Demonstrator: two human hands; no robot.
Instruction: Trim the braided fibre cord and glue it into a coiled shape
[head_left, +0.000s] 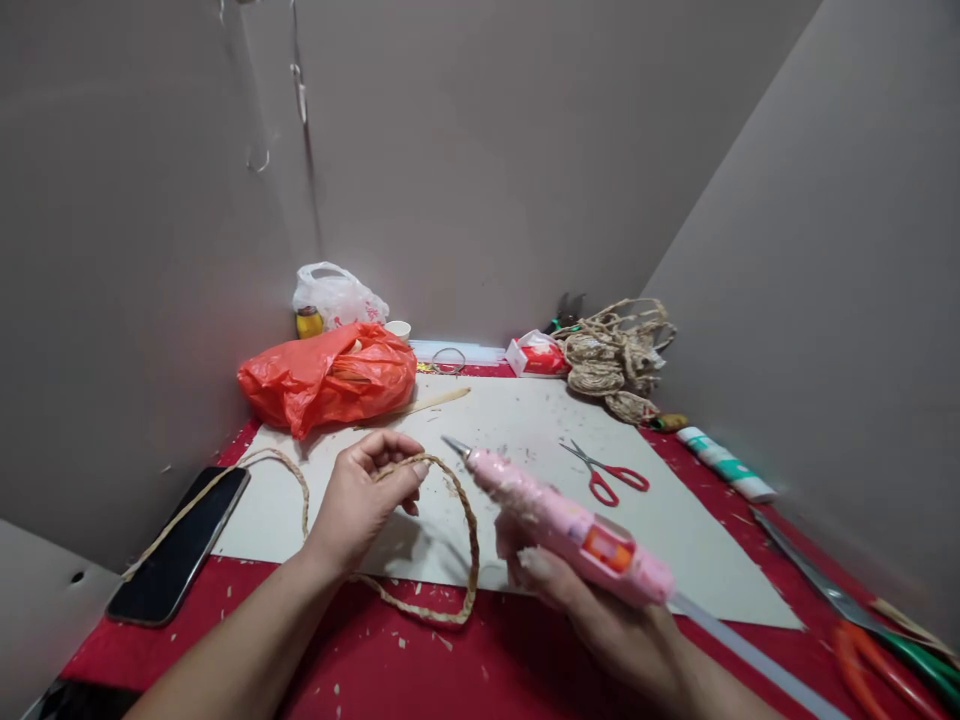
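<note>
Between the thumb and fingers of my left hand (371, 495) is pinched a tan braided cord (472, 540). The cord loops down to the right of that hand, passes behind the wrist, and its tail runs left across a phone. My right hand (562, 580) is wrapped round a pink hot glue gun (555, 510), a clear glue stick (750, 650) jutting from its back end. The gun's metal nozzle points up and left, a little right of the pinched cord and apart from it. Both hands are above a white board (525, 420).
Red-handled scissors (604, 470) lie on the board. A red plastic bag (330, 380) sits at the back left, a bundle of twine pieces (611, 355) at the back right. The phone (180, 550) is at left; large shears (847, 610) are at right. Grey walls (480, 180) enclose the table.
</note>
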